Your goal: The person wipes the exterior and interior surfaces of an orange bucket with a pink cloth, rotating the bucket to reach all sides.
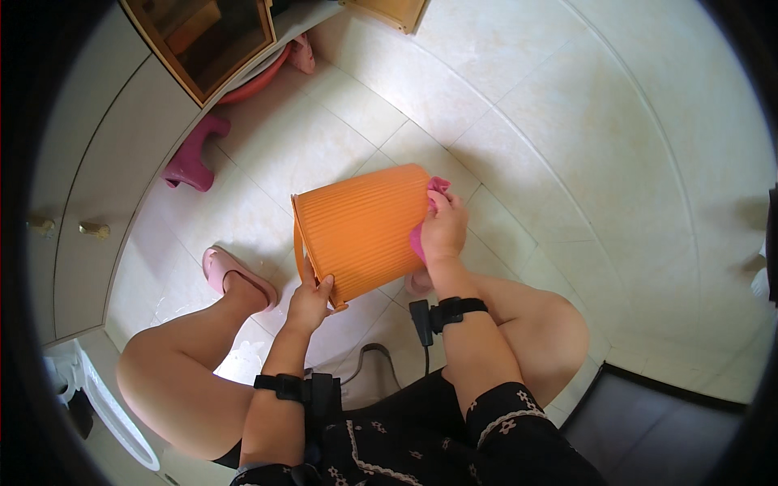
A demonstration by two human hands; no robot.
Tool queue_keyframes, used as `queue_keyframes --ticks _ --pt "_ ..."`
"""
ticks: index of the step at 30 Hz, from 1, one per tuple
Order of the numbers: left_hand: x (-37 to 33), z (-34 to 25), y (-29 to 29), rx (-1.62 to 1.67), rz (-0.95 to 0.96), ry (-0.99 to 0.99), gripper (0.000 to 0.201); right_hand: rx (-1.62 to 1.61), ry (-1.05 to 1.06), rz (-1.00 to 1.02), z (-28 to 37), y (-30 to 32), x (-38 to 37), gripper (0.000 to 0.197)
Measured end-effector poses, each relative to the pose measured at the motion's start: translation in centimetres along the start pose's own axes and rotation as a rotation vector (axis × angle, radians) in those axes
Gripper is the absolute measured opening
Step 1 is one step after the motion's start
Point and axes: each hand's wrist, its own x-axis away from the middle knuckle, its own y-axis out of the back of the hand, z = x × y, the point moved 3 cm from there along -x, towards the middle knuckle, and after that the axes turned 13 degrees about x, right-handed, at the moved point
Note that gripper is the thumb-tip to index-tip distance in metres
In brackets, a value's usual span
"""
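Note:
An orange ribbed bucket [365,227] is tipped on its side between my knees, its rim to the left and its base to the right. My left hand [309,304] is closed on the near part of the rim, close to the orange handle [298,247]. A crumpled pink cloth [416,241] is bunched in my right hand [445,227], which presses it against the base end of the bucket. The inside of the bucket is hidden from this view.
A pink plastic stool [194,155] stands by the cabinets [113,186] at the left. Beyond it a red basin [258,81] sits under the cabinet. Pink slippers [223,267] are on my feet. A dark mat-like panel [648,433] lies at the lower right.

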Motion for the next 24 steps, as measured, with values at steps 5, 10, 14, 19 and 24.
queue_keyframes --ticks 5,10,14,19,24 --pt "-0.6 2.1 1.1 0.151 -0.018 -0.023 0.070 0.065 0.428 0.064 7.4 -1.1 5.5 0.033" --pt "0.8 2.6 1.3 0.199 -0.003 0.105 0.071 -0.122 0.630 0.220 12.3 -1.7 10.3 0.033" --pt "1.8 2.2 1.0 0.199 0.010 0.088 0.071 -0.047 0.344 0.066 9.1 -1.7 5.3 0.026" --pt "1.4 1.4 1.8 0.276 0.189 -0.054 0.083 0.050 0.206 0.049 4.3 -1.3 1.7 0.024" --pt "-2.3 -0.5 4.2 0.131 0.019 0.008 0.084 0.030 0.387 0.119 7.3 -1.0 5.1 0.022"
